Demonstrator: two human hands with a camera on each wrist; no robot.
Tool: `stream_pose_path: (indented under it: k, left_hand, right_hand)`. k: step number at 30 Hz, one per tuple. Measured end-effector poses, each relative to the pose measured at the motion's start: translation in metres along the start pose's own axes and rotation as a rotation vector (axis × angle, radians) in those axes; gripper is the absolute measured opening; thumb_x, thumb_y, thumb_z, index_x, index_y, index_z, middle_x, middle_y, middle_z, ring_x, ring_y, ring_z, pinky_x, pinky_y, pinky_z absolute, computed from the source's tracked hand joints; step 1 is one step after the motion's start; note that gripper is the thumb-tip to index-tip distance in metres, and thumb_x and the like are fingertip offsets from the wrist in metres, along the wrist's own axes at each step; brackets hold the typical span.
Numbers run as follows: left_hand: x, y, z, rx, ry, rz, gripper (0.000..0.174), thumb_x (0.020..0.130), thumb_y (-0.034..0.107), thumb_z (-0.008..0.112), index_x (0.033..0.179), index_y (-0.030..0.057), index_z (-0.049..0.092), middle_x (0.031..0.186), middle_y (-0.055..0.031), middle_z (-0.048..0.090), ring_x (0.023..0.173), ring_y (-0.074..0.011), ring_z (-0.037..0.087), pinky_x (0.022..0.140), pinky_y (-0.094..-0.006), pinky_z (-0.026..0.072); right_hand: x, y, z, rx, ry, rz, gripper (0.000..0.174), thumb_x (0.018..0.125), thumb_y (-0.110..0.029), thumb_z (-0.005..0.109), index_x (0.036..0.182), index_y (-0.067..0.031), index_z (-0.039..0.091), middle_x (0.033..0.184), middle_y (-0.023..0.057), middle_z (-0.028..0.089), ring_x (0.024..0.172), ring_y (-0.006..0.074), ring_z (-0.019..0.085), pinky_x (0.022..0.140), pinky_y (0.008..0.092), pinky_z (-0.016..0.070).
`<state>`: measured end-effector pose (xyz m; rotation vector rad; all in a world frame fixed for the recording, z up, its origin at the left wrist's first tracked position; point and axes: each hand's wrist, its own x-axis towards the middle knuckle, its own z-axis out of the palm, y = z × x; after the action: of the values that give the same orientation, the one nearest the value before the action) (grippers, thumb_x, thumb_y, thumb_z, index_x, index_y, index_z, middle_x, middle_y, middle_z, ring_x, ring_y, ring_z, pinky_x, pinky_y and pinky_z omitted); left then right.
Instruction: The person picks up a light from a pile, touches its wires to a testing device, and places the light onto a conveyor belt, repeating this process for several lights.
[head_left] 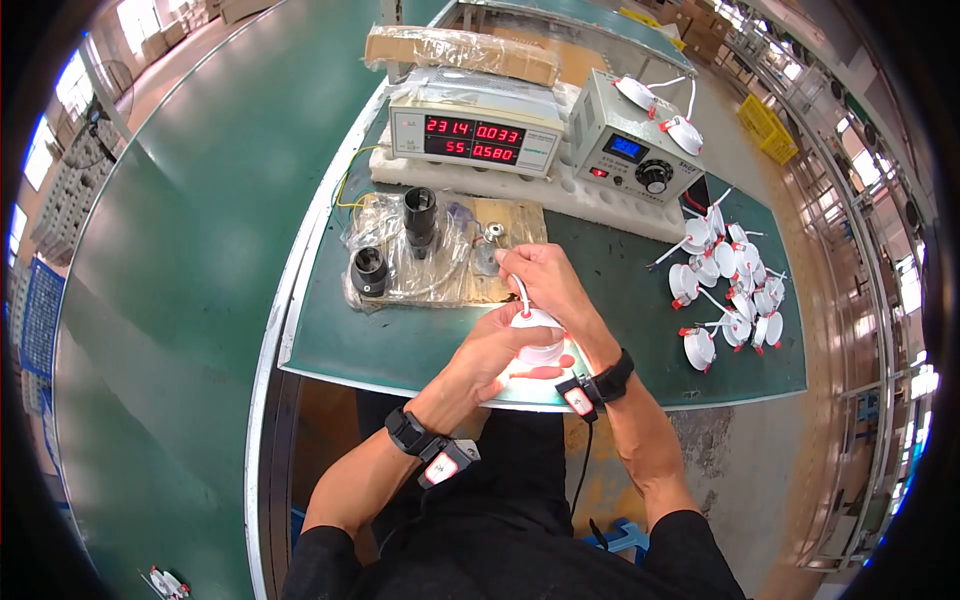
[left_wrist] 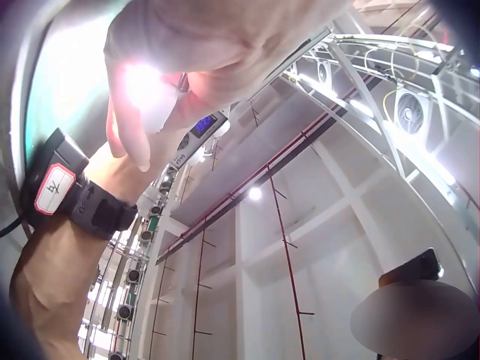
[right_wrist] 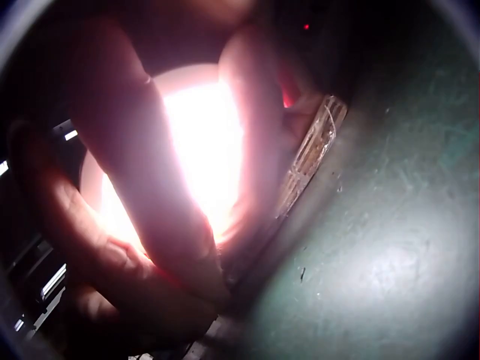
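A round white lamp (head_left: 541,345), its face glowing brightly downward, is gripped by the left hand (head_left: 490,352), whose fingers curl around its rim. From the lamp's top a white cable (head_left: 521,291) rises to the right hand (head_left: 545,280), which pinches the cable's upper end beside a small metal terminal (head_left: 495,232) on the wrapped board (head_left: 520,215). Bright glare (left_wrist: 144,84) hides the lamp's face in the left wrist view. In the right wrist view, fingers (right_wrist: 142,165) cross the shining lamp face (right_wrist: 202,135).
Behind the board stand a power meter (head_left: 475,135) with red digits and a grey supply unit (head_left: 640,140) with a dial, two lamps on top. Black sockets (head_left: 369,271) sit on the board's left. Several white lamps (head_left: 699,348) lie in a pile on the right of the green table (head_left: 620,290).
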<state>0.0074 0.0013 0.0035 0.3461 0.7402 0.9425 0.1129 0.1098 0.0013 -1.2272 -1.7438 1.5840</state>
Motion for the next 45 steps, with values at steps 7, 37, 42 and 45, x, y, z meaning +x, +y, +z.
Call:
stream_pose_path:
  k: [7, 37, 42, 45]
  left_hand:
    - [0.001, -0.002, -0.002, 0.006, -0.011, 0.002, 0.032, 0.09, 0.005, 0.071, 0.119, 0.0025, 0.057, 0.11, -0.0137, 0.069, 0.093, -0.0294, 0.075, 0.07, -0.0317, 0.0656]
    - [0.001, -0.006, -0.013, 0.073, 0.035, 0.093, 0.032, 0.1, 0.017, 0.06, 0.125, -0.002, 0.055, 0.112, -0.0158, 0.069, 0.093, -0.0315, 0.073, 0.078, -0.041, 0.0641]
    - [-0.088, 0.027, -0.018, 0.385, 0.325, 0.35, 0.025, 0.1, 0.016, 0.059, 0.12, 0.0001, 0.061, 0.105, -0.0169, 0.072, 0.089, -0.0272, 0.073, 0.075, -0.037, 0.0622]
    - [-0.195, 0.032, -0.08, 0.687, 0.855, 0.784, 0.019, 0.1, 0.015, 0.056, 0.109, 0.0001, 0.065, 0.1, -0.0109, 0.071, 0.087, -0.0154, 0.066, 0.076, -0.0272, 0.0524]
  right_hand:
    - [-0.002, -0.002, 0.001, 0.002, 0.009, -0.007, 0.038, 0.098, -0.029, 0.063, 0.076, 0.0007, 0.065, 0.06, 0.0, 0.055, 0.052, 0.0063, 0.046, 0.048, 0.0256, 0.0366]
    - [0.001, 0.003, 0.004, -0.099, 0.025, -0.111, 0.039, 0.1, -0.031, 0.06, 0.079, 0.0015, 0.066, 0.063, 0.0009, 0.059, 0.055, 0.0076, 0.05, 0.05, 0.0274, 0.0414]
    - [-0.056, -0.01, -0.034, -0.088, 0.048, -0.164, 0.04, 0.102, -0.038, 0.06, 0.1, 0.0014, 0.069, 0.071, 0.0036, 0.065, 0.063, 0.0082, 0.057, 0.057, 0.0267, 0.0471]
    - [-0.117, 0.002, -0.087, -0.429, 0.593, -0.336, 0.029, 0.097, -0.029, 0.068, 0.105, -0.0013, 0.068, 0.079, 0.0065, 0.067, 0.067, 0.0154, 0.06, 0.062, 0.0309, 0.0497]
